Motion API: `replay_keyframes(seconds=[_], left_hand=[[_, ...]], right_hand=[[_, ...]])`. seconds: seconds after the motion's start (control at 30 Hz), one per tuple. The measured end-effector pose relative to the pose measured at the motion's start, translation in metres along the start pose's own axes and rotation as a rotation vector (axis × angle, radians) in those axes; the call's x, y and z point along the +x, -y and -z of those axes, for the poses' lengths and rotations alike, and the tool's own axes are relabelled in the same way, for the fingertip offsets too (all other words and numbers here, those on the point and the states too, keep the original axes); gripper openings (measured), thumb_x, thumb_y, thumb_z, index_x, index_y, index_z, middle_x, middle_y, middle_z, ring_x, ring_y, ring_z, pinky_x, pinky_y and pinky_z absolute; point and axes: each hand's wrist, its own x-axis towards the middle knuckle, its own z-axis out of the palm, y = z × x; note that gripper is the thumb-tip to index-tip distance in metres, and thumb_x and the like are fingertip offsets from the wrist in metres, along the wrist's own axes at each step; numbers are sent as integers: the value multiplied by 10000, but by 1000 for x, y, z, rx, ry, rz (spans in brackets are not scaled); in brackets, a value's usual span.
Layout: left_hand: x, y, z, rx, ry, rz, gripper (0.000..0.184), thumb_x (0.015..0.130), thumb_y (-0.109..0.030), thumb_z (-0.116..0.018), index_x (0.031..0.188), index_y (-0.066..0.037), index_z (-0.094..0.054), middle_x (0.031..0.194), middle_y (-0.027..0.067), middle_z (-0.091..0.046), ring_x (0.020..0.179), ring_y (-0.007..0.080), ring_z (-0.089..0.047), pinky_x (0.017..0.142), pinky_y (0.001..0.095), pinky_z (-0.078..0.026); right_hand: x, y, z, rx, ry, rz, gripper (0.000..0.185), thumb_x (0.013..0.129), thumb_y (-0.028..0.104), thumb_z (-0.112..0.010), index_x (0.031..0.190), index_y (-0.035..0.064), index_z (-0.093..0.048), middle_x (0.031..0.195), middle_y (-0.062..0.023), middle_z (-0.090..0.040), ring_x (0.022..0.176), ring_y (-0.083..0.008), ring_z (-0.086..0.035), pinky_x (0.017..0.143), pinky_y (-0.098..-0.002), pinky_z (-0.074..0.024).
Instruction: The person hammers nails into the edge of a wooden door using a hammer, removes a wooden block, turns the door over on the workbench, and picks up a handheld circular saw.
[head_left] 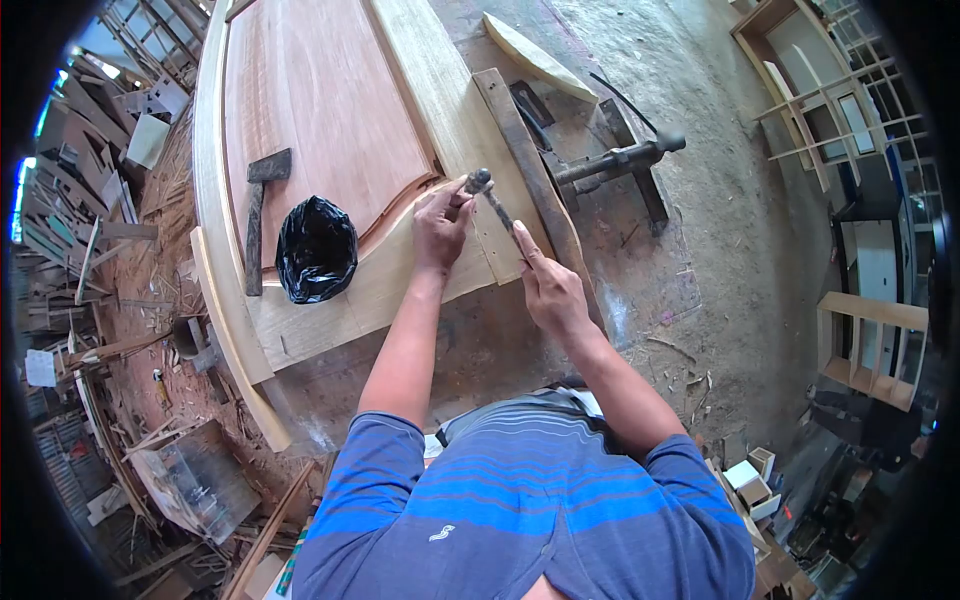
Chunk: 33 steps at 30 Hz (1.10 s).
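Closest to you, across the bottom of the view, is your striped shirt (pixel 480 505), with both forearms reaching forward over the near edge of a wooden door (pixel 335 330). Your right hand (pixel 556 295) has its fingers wrapped around the handle of a hammer (pixel 498 208), thumb laid along it. The hammer slants up and to the left over the door's right-hand frame, its head just beside the fingertips of your left hand (pixel 440 228). That hand's fingers are bent in toward the thumb; you cannot tell whether they pinch something small or only touch the head.

To the left of that hand, a black plastic bag (pixel 317 250) sits on the door, its mouth open upward. Just past it lies an axe-like tool (pixel 268 168), its handle pointing back toward you.

On the right, a wooden bar (pixel 528 165) runs along the door's side, with a metal clamp (pixel 615 162) beside it. Beyond, a curved wooden offcut (pixel 540 58) lies near the bar's far end. Well apart at far right stand unfinished cabinets (pixel 872 345); scrap wood (pixel 100 160) crowds the far left.
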Motion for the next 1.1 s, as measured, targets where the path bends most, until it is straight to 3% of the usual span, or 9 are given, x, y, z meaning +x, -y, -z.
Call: replay_keyframes(seconds=[0.03,0.17,0.37,0.47,0.57,0.63,0.87,0.97,1.1], left_hand=[[1,-1,2,6,3,-10,402,929,-52,-848,1324,-55,-776,982,84,-816,844,150,-779,753,316,-629],[-1,-9,4,-32,25,96,482,935,-40,-760,1413,-92,-733,984,108,-824,832,200,-790,781,366,-641],[4,2,0,22,-93,-31,520,961,29,-561,1472,-42,-636,1155,169,-737,1037,284,-727,934,427,-601],[0,6,1,53,-90,-32,480,969,40,-510,1427,-23,-639,1174,185,-701,1089,307,-696,985,439,-577],[1,5,1,44,-108,-22,445,984,40,-488,1394,-22,-651,1154,183,-704,1083,315,-697,994,444,-570],[4,9,0,76,-126,-79,435,993,42,-474,1384,-20,-654,1156,182,-704,1077,317,-700,988,446,-572],[1,8,1,40,-159,-15,412,1018,48,-445,1362,-16,-664,1155,180,-710,1059,313,-712,972,446,-574],[6,7,0,48,-180,-28,410,1023,49,-434,1351,-14,-671,1146,183,-715,1052,311,-716,973,444,-574],[-1,15,0,25,-178,-25,421,1017,56,-420,1341,-13,-680,1143,190,-725,1057,310,-723,979,441,-576]], right_hand=[[2,3,2,-4,25,-19,620,1075,45,-631,1668,141,-479,1338,-241,-738,1126,-442,-754,880,-481,-620],[4,15,-4,164,-370,296,630,1091,107,-622,1688,234,-463,857,-210,-705,729,-430,-695,676,-521,-569],[-2,-3,-11,-30,-109,95,621,1105,114,-612,1694,233,-456,886,-237,-707,762,-429,-709,694,-526,-564],[5,23,3,111,-445,312,632,1106,119,-606,1701,251,-440,880,-229,-712,781,-432,-724,701,-532,-575],[-5,12,-14,20,-432,247,656,1094,77,-603,1707,237,-430,932,-220,-740,804,-427,-738,719,-528,-588],[-9,-11,-28,-113,-24,-12,666,1084,56,-610,1705,218,-432,965,-220,-752,806,-420,-741,723,-522,-591],[1,4,-19,66,-484,344,670,1060,29,-626,1687,210,-474,889,-211,-711,706,-375,-698,642,-488,-562],[-8,-25,-39,-206,-158,118,717,1065,57,-605,1722,273,-413,739,-156,-609,573,-355,-619,582,-484,-532],[-5,2,-17,-116,-270,211,731,1056,86,-592,1713,354,-413,743,-149,-617,602,-353,-657,591,-513,-554]])
